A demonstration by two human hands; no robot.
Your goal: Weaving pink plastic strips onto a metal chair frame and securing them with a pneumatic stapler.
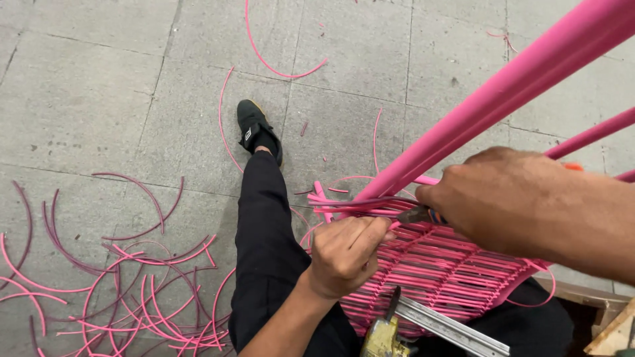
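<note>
My left hand (345,254) rests low in the middle, its fingers pinching pink cord strands (344,206) at the edge of a woven pink panel (443,268). My right hand (509,198) comes in from the right and grips a small tool (418,214) with a dark tip and a striped handle, pressed against the same strands. Both hands meet where the weave joins a thick pink tube frame (503,89) that rises to the upper right.
My leg in black trousers (264,244) stretches out to a black shoe (254,129) on grey paving. Several cut pink cord pieces (132,291) litter the ground at left. A metal ruler (450,327) and a yellowish tool (383,337) lie at the bottom.
</note>
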